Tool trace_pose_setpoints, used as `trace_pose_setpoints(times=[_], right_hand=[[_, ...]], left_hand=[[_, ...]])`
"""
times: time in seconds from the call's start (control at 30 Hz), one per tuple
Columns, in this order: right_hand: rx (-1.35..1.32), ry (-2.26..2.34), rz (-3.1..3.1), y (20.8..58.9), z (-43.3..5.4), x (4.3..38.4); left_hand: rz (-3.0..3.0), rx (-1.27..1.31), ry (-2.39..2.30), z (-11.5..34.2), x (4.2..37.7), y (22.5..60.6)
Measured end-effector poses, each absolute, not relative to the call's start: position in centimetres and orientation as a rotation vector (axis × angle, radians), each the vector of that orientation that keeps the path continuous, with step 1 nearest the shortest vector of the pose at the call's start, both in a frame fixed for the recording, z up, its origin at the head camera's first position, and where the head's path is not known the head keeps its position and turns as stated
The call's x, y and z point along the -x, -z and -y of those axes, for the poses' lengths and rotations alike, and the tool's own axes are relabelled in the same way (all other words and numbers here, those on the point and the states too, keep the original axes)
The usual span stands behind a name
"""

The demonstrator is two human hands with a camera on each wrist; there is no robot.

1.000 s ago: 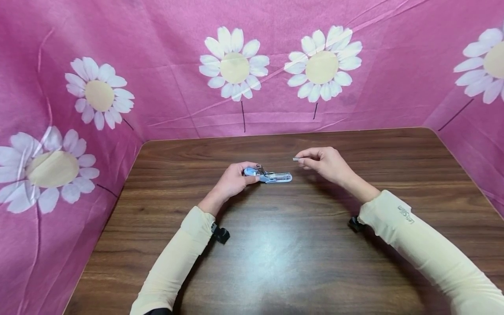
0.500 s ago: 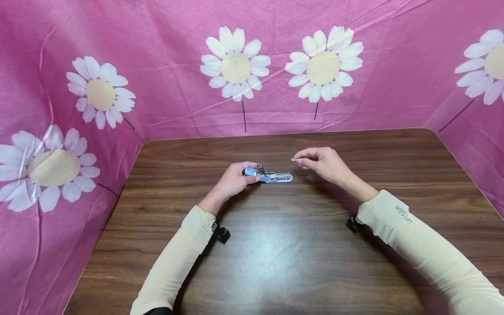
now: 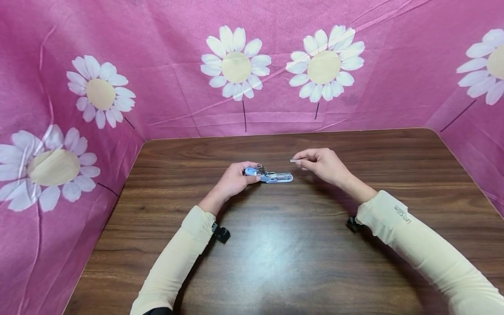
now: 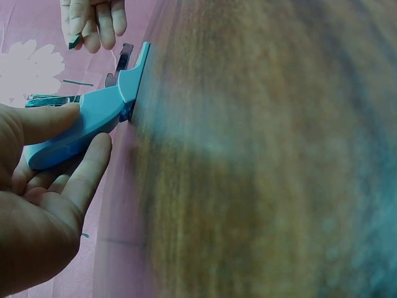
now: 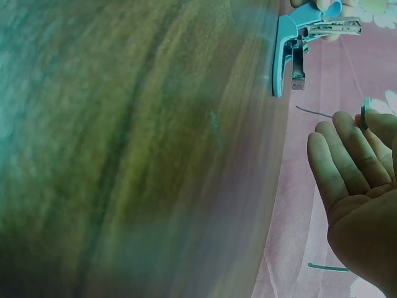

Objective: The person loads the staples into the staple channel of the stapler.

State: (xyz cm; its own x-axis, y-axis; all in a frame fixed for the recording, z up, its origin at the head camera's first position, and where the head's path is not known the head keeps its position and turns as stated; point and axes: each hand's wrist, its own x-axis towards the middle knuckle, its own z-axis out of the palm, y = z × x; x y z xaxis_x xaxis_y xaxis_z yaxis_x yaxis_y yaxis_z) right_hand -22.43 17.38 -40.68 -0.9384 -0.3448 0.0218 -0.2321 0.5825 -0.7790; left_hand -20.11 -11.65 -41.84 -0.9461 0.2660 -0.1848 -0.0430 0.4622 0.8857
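Note:
A light-blue stapler (image 3: 286, 178), its top swung up and metal parts bared, lies low over the table in the head view. My left hand (image 3: 232, 180) grips its rear end between thumb and fingers; the left wrist view shows the thumb over the stapler's blue body (image 4: 102, 112). To the right and slightly farther back, my right hand (image 3: 326, 166) pinches a short grey staple strip (image 3: 293, 160) between thumb and index finger. In the right wrist view the strip (image 5: 365, 113) sticks up from the pinch while the other fingers extend. A gap separates strip and stapler.
The dark wood-grain table (image 3: 275, 245) spreads under both arms. A pink cloth with white daisies (image 3: 173, 87) stands around its back and sides. A black camera mount (image 3: 221, 234) hangs below the left wrist, another (image 3: 353, 224) below the right.
My right hand has shifted very slightly left with the staple strip, toward the stapler. The left hand and stapler hold nearly still.

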Motion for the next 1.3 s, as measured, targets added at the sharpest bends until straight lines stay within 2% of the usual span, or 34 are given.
trace_pose_setpoints(times=[1.3], right_hand=[[0.517, 1.277, -2.645, 41.24, -16.4, 22.15]], left_hand=[[-2.448, -0.205, -1.461, 11.73, 20.27, 42.04]])
